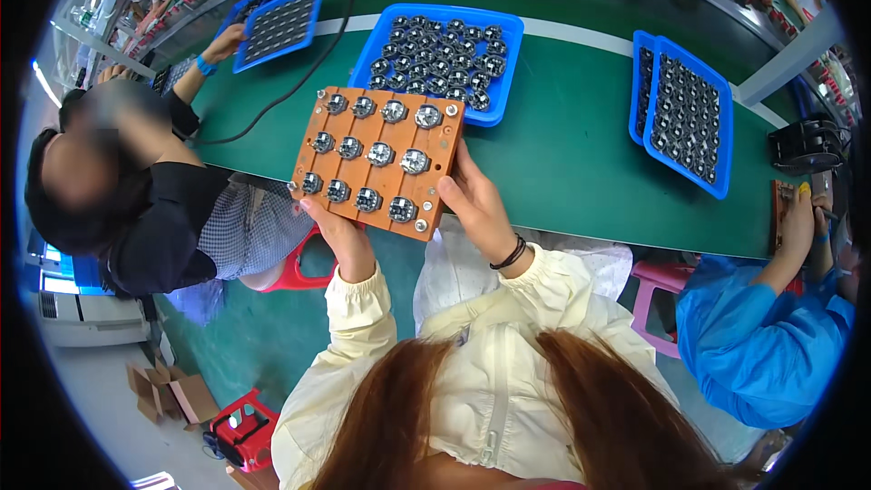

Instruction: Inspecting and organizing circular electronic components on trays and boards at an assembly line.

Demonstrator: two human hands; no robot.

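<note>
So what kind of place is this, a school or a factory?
Most likely a factory assembly line. People sit along a long green bench, blue trays hold rows of small metal parts, and both hands, left and right, hold an orange board with the same parts.

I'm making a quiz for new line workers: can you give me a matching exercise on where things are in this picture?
Things:
1. brown board
2. blue tray full of small round parts
3. red stool
4. cardboard box

Places:
A. on the floor at lower left
B. held in the left hand and right hand
C. on the green table, just beyond the board
D. under the table edge, beside the left hand

Pairs: 1-B, 2-C, 3-D, 4-A
</note>
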